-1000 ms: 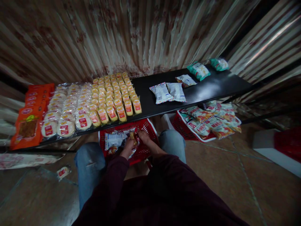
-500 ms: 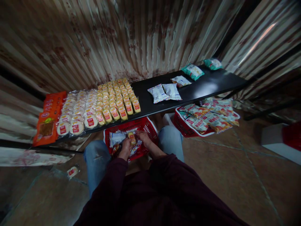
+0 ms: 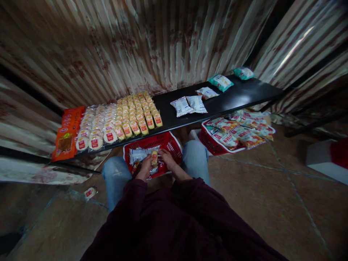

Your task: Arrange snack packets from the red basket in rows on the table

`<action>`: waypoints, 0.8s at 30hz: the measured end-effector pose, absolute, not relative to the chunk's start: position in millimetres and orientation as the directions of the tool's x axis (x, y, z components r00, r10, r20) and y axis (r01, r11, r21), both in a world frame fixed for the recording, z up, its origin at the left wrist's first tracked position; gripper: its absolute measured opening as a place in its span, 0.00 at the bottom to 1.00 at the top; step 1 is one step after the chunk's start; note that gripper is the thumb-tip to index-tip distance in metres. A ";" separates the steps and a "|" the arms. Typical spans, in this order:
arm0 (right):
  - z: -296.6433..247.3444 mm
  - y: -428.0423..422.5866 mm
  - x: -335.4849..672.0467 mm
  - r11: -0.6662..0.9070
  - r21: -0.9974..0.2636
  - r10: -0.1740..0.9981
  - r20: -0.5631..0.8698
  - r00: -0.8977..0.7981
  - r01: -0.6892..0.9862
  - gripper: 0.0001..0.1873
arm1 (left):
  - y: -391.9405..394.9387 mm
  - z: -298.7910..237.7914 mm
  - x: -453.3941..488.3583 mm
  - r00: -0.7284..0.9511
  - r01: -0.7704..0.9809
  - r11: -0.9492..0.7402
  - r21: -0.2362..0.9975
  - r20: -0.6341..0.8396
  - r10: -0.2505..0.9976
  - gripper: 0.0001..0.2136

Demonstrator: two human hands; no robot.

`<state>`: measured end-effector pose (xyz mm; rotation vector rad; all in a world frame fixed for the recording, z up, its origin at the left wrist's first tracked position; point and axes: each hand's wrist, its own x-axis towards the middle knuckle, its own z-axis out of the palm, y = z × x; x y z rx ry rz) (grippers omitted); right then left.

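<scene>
A small yellow snack packet with a red label (image 3: 154, 158) is held over the red basket (image 3: 174, 145) that rests between my knees. My left hand (image 3: 144, 169) grips the packet from below, fingers closed on it. My right hand (image 3: 168, 158) pinches its right side. White packets lie inside the basket under my hands. Just beyond it runs a low black shelf (image 3: 233, 99) bearing rows of the same yellow packets (image 3: 137, 114).
Round white cakes (image 3: 95, 128) and orange packs (image 3: 66, 134) fill the shelf's left end; white packets (image 3: 189, 105) and green packets (image 3: 220, 82) lie to the right. A second red basket of snack bags (image 3: 236, 134) stands right. One packet (image 3: 89, 193) lies on the floor left. Curtains hang behind.
The yellow packet has come up out of the basket between both hands. The camera view has pulled back and shifted, so the shelf appears smaller.
</scene>
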<state>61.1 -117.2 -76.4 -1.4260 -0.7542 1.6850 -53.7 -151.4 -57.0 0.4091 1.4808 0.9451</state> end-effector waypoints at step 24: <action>-96.6 -115.9 60.9 -0.519 -0.806 0.833 -0.552 0.044 -0.286 0.09 | -148.1 -46.6 -61.9 -0.392 -0.410 0.388 0.826 -0.543 0.742 0.07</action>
